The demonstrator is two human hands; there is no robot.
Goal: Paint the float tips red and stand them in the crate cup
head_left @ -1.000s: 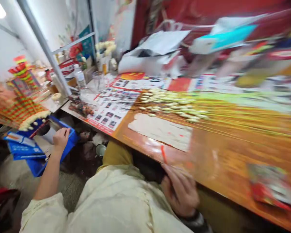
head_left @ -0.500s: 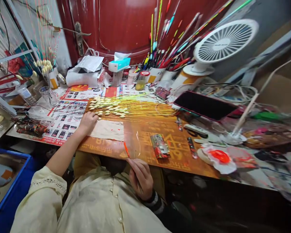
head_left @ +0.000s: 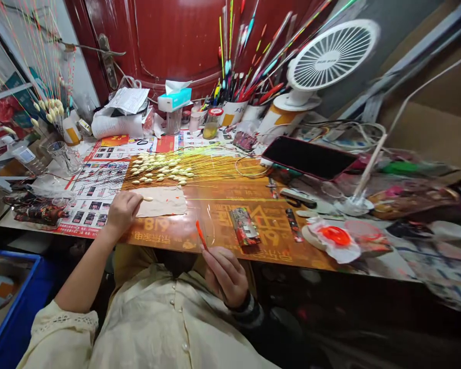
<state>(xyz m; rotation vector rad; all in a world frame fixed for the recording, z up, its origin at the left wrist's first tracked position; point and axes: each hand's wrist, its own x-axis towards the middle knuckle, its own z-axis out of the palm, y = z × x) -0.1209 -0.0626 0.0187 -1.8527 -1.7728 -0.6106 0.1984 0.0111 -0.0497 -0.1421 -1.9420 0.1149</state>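
At a crowded workbench beneath a dark red door [head_left: 165, 41], a person in a cream button-front blouse [head_left: 153, 318] works with both hands over a printed orange table mat [head_left: 230, 241]. The left hand [head_left: 122, 214] is closed, its fingertips pinching a small cream float body [head_left: 148, 199] that pokes out past them, over the left part of a tan paper sheet [head_left: 162, 202]. The right hand [head_left: 226, 277], at the near edge of the mat, grips a thin float stem with a bright orange tip [head_left: 200, 234], which angles up and to the left from the fingers. The two hands are apart, with neither touching the other's piece.

Just beyond the paper, a sheaf of yellow-green float stems [head_left: 218, 171] lies fanned across the mat, its cream bodies [head_left: 161, 169] bunched at the left end. A printed leaflet [head_left: 98, 200] lies to the left of the left hand. Farther back stand pots crammed with long coloured floats [head_left: 234, 110], a white desk fan [head_left: 332, 54] and a tissue box [head_left: 174, 99], with a black tablet [head_left: 309, 158] lying flat to the right. A blue plastic crate [head_left: 11, 287] sits low at left.
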